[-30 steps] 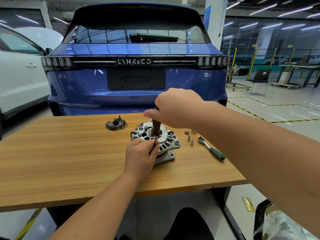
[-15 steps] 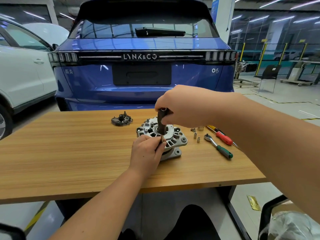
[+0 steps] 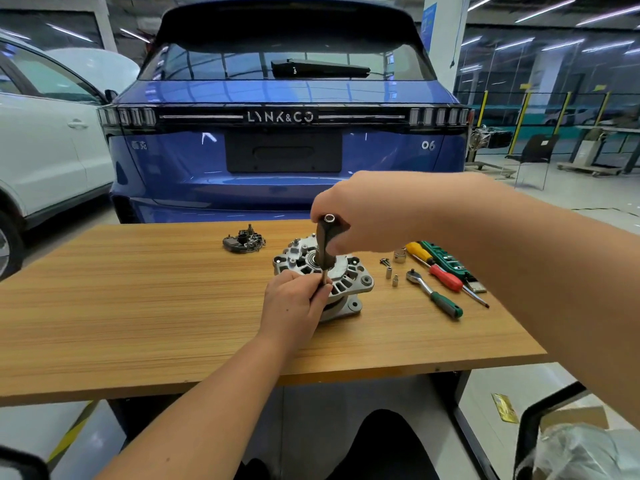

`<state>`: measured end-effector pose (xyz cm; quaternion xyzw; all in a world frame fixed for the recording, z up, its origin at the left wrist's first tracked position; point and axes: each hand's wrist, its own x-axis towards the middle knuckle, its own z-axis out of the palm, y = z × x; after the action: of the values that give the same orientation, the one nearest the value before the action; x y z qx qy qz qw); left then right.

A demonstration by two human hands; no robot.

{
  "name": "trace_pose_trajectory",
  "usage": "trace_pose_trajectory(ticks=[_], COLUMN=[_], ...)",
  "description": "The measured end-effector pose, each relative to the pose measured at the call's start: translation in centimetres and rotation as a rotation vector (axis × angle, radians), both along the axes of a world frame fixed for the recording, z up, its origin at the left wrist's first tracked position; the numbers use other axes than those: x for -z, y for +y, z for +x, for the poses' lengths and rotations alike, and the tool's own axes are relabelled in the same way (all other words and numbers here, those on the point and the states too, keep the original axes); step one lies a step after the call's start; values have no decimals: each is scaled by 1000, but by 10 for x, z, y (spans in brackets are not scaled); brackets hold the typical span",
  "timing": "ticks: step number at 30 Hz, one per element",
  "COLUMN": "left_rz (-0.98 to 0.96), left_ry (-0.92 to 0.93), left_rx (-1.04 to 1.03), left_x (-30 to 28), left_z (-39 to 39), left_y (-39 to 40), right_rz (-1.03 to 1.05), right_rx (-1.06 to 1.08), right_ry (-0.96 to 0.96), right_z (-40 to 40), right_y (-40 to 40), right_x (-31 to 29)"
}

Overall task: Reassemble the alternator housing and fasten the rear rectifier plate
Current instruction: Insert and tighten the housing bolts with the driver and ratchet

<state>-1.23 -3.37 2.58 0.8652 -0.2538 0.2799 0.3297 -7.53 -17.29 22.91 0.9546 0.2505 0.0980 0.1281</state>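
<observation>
Driver [image 3: 325, 249] handle now more exposed above right hand [image 3: 360, 216].

The left hand [image 3: 294, 303] covers the driver [image 3: 325, 249] tip and the near side of the alternator housing [image 3: 349, 275]. The right hand [image 3: 367, 211] hides the handle's far side. Small sockets [image 3: 389, 272] on the surface [image 3: 138, 306] are too tiny to identify.

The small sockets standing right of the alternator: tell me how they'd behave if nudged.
The two small sockets stand upright on narrow ends, so they would probably tip easily. Being round metal, they would likely roll across the smooth wooden table, perhaps toward the ratchet.
</observation>
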Motion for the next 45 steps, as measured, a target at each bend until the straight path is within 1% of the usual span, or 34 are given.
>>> trace_pose_trajectory(ticks=[2,4,6,8,11,16,20,23,26,28,30,33,35,39,43,45], left_rz=[-7,-13,-11,-4,-14,-3,-5,-4,3,7,9,14,17,41,35,34], left_ry=[-6,0,3,1,5,0,-3,-8,-17,-26,-29,-25,-28,-33,1,14], left_rx=[8,6,5,6,9,1,10,14,11,8,11,19,22,17,35,38], left_x=[1,1,0,1,1,2,2,2,2,3,2,2,3,2,0,1], left_z=[-1,-1,0,0,1,2,2,2,2,1,1,2,2,6,13,16], left_y=[1,0,0,0,0,0,0,1,1,1,1,3,4,5,10,11], right_rz=[-31,-23,1,41,133,164,121,123,61,41,35,90,141,167,169,171], right_rx=[-41,-38,12,98,170,170,118,21,-56,-44,17,129,167,138,40,27], right_ry=[-26,-50,-82,-158,-230,-196,-192,-112,-17,-35,-98,-210,-230,-223,-115,-97], right_z=[-1,0,3,4,6,6,4,0,-1,0,2,4,6,7,6,8], right_y=[0,1,3,5,6,8,4,1,0,1,3,6,7,4,2,2], right_x=[-3,-1,2,6,14,17,16,9,3,3,5,12,18,24,21,20])
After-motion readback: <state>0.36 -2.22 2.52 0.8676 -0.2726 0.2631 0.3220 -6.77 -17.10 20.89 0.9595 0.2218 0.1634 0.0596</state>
